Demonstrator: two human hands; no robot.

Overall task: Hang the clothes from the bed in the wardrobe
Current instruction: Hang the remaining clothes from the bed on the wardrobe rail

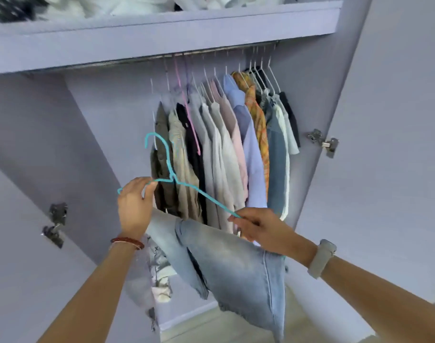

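A teal wire hanger (170,169) is held up in front of the open lilac wardrobe (107,134), hook pointing up. Light blue jeans (231,263) are folded over its lower bar and hang down below my hands. My left hand (133,206) pinches the hanger's left shoulder. My right hand (258,227) grips its right end, just above the jeans. The hook is below the rail (137,59) and left of the hung clothes, apart from both.
Several shirts (226,149) on white hangers fill the rail's middle and right; the rail's left part is bare. A shelf (162,28) above holds folded white cloth. Open doors with metal hinges (324,143) flank both sides. A patterned garment (159,273) hangs low behind the jeans.
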